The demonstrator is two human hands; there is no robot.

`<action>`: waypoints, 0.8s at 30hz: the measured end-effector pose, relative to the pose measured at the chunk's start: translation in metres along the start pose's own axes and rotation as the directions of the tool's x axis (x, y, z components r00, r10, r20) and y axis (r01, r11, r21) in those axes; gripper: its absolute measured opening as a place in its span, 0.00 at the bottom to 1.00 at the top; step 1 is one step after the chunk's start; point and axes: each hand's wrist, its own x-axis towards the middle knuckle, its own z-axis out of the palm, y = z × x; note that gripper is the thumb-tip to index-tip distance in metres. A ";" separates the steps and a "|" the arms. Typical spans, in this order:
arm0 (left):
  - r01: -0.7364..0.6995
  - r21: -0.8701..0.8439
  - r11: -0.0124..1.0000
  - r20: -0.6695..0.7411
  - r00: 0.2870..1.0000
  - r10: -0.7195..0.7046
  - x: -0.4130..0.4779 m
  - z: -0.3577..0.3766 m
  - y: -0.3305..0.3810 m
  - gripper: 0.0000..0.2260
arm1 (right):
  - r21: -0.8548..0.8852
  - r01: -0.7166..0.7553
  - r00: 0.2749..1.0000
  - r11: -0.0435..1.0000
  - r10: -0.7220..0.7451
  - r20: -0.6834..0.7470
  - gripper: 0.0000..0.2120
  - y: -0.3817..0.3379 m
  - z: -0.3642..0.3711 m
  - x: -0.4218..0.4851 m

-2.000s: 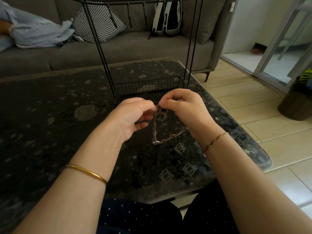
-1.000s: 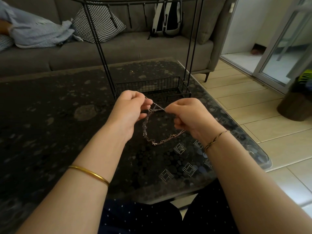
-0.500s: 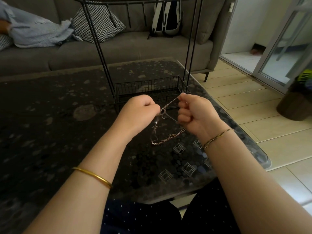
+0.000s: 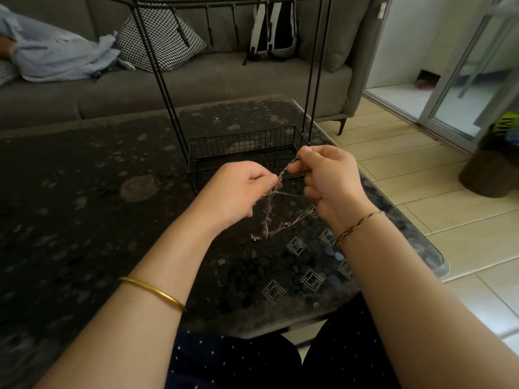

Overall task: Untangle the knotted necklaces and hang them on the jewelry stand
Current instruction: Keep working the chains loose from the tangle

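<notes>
A home living room: grey sofa [image 4: 196, 80] (houndstooth cushion [image 4: 160, 37]), glass coffee table [image 4: 84, 192].

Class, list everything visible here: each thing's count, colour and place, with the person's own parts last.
necklaces: tangled bunch, count unclear, silver and rose-gold, hanging from both hands over the table
jewelry stand: one, black wire, on the table behind the hands
table: one, dark patterned glass, before the person
sofa: one, grey, behind the table
cushion: one, black-and-white, on the sofa
backpack: one, white and black, on the sofa
bangle: one, gold, left forearm
bracelet: one, gold and dark, right wrist
left hand: pinches the necklaces
right hand: pinches a strand
</notes>
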 end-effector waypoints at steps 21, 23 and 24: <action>0.276 -0.557 0.783 -0.164 0.888 -0.429 0.008 -0.010 0.001 0.08 | -0.601 0.269 0.952 0.752 -0.113 0.285 0.06 0.007 0.003 -0.007; 0.291 -0.525 0.800 -0.159 0.889 -0.429 0.008 -0.010 -0.001 0.09 | -0.702 0.311 0.942 0.640 -0.106 0.320 0.12 0.010 0.005 -0.006; 0.302 -0.503 0.810 -0.157 0.889 -0.429 0.008 -0.010 -0.002 0.08 | -0.758 0.319 0.941 0.569 -0.094 0.326 0.17 0.011 0.006 -0.006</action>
